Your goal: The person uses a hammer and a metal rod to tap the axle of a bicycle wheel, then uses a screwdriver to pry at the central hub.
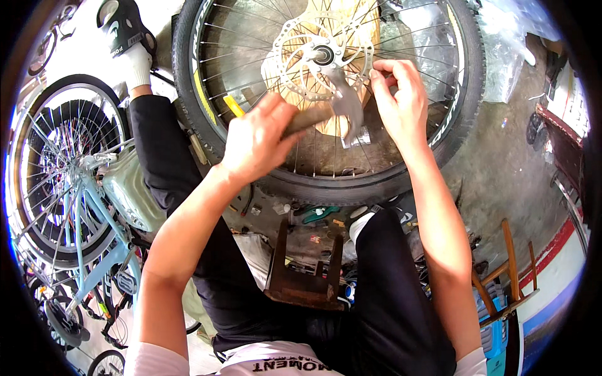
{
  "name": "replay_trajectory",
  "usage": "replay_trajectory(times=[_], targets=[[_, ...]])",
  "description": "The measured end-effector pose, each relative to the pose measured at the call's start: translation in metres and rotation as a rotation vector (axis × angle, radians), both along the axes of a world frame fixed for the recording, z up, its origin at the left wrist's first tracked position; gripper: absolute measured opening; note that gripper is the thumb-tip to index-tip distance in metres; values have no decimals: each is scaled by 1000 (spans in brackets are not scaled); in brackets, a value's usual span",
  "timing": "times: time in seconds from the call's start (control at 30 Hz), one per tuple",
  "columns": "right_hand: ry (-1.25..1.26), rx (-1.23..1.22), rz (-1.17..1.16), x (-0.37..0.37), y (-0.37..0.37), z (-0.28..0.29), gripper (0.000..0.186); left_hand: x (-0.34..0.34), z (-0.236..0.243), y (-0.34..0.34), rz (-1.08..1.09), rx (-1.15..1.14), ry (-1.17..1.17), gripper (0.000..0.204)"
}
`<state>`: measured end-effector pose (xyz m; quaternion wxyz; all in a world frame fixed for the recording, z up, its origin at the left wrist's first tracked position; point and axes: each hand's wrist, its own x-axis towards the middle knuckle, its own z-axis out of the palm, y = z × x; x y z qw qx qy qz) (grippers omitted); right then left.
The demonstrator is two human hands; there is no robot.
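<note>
A bicycle wheel (351,190) lies on its side before me, its silver brake disc (281,61) facing up around the hub (323,55). My left hand (260,135) is closed round the wooden handle of a claw hammer (348,106). The metal head is over the disc's lower edge, close to the hub; I cannot tell whether it touches. At the disc's right edge, thumb and forefinger of my right hand (401,100) come together in a pinch. What lies between them, if anything, is too small to make out. A yellow piece (234,106) shows beside my left hand.
Beneath the wheel is a wooden block (370,31). A light blue bicycle (100,276) stands at the left. Between my legs is a small dark wooden stool (301,289), with tools and scraps about it. Clear plastic wrapping (501,37) lies at the far right.
</note>
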<state>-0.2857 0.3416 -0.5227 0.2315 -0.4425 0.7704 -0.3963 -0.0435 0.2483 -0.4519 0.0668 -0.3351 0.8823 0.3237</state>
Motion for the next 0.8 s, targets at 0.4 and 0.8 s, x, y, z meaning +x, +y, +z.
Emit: replay_trajectory(times=[0.4,0.8], targets=[[-16,83,3,-3,1,0,17,-3,7,6,-169,118,22,37],[-42,98,-19,-3,-4,1,18,0,1,-4,-82,75,44,32]])
